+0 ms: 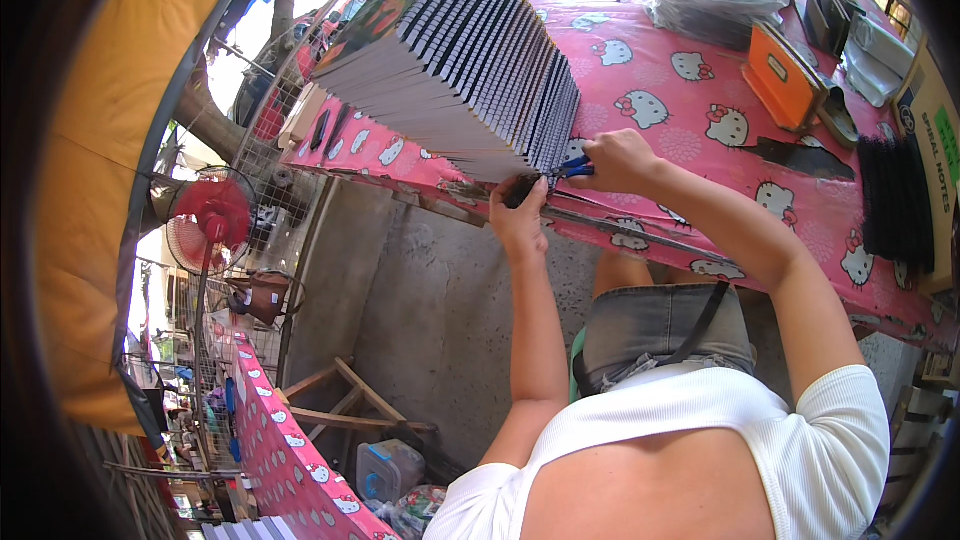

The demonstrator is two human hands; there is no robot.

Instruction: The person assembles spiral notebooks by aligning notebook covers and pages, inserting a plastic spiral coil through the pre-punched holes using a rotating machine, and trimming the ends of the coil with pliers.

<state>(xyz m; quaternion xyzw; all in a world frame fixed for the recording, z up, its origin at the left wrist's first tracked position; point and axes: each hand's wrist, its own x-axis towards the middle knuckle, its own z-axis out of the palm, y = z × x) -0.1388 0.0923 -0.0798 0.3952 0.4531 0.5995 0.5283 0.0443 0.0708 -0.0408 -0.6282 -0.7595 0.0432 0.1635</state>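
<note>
Blue-handled pliers point(578, 167) are gripped in the right hand point(622, 158), fingers curled closed around the handles, tip at the near corner of the notebook stack point(450, 80). Left hand point(518, 215) has thumb and forefinger bent at that same corner; whether they pinch or merely touch cannot be told. Stack stands by the table edge point(640, 232); pink tablecloth point(660, 70) lies open between it and the orange piece point(783, 75).

The notebook stack point(495, 65) was cut off at twelve o'clock, the cardboard box point(935, 130) at three. Toward two o'clock, the right hand point(622, 160) hid much of the blue-handled tool point(577, 168); its tip, beside the left hand point(519, 223), was too small to tell.
</note>
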